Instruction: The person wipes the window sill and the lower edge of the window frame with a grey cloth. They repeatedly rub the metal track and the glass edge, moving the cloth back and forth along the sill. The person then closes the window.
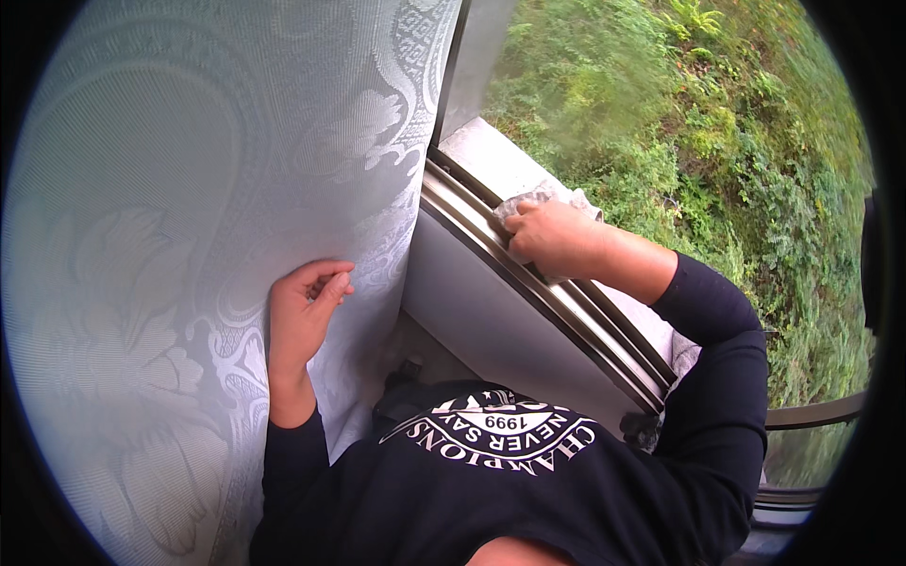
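My right hand [555, 237] presses a crumpled, pale patterned cloth [527, 201] down on the metal track of a sliding window [488, 230]. Its fingers curl over the cloth, and part of the cloth hangs over the outer sill [499, 156]. My left hand [308, 308] is raised beside a light patterned curtain [325, 205], its thumb and forefinger close together and its other fingers curled. No object shows in it. Whether it grips a bit of the curtain, I cannot tell.
The curtain fills the left side. Below the track is a plain pale wall [481, 304]. A glass pane edge [453, 71] stands at the top of the track. Dense green plants [708, 163] grow outside. A curved window frame bar [814, 412] crosses at the lower right.
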Tool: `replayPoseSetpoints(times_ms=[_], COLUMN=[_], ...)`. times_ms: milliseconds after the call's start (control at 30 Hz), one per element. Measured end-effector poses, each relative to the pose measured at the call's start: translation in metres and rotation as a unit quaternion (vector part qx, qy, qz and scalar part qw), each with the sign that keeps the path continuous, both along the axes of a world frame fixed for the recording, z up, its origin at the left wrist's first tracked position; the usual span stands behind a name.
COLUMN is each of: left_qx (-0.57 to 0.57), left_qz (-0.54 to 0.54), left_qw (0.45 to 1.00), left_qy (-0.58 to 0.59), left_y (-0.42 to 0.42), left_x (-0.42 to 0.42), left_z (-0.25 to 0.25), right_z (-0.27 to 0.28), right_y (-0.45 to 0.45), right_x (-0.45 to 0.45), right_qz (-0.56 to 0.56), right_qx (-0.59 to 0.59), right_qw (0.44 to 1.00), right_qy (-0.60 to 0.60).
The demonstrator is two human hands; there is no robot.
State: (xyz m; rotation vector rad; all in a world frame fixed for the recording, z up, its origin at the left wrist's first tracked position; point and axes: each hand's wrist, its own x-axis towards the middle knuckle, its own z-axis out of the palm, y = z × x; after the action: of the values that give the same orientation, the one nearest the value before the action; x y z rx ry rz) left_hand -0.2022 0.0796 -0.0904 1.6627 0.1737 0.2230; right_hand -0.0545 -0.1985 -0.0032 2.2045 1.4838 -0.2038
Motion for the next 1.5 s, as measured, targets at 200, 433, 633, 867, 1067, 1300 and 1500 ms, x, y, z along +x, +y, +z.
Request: replayPoseSetpoints(times_ms=[200,433,633,867,1067,1300,1500], left_qx=[-0.003,0.014,0.021,0.042,0.043,0.034,0.032], left_qz=[-0.013,-0.074,-0.071,-0.020,0.032,0.031,0.016], left_qw=[1.000,0.996,0.995,0.997,0.998,0.998,0.998], left_qy=[-0.011,-0.048,-0.070,-0.053,-0.045,-0.046,-0.042], left_y=[-0.011,-0.045,-0.044,-0.020,-0.010,-0.012,-0.014], left_x=[-0.001,0.019,0.023,0.014,0.015,0.020,0.019], left_z=[0.000,0.025,0.032,0.027,0.006,-0.002,0.002], right_z=[0.068,0.077,0.056,-0.020,-0.046,-0.033,-0.025], right_y=[-0.112,-0.134,-0.077,-0.005,0.006,-0.038,-0.057], right_x=[0.054,0.020,-0.030,-0.012,0.011,0.015,-0.008], right_qz=[-0.306,-0.377,-0.280,-0.121,-0.039,-0.028,-0.043], right_qx=[0.202,0.505,0.554,0.458,0.338,0.288,0.306], right_qw=[0.928,0.773,0.750,0.868,0.937,0.927,0.931], right_qy=[-0.065,0.076,0.227,0.152,0.078,0.240,0.196])
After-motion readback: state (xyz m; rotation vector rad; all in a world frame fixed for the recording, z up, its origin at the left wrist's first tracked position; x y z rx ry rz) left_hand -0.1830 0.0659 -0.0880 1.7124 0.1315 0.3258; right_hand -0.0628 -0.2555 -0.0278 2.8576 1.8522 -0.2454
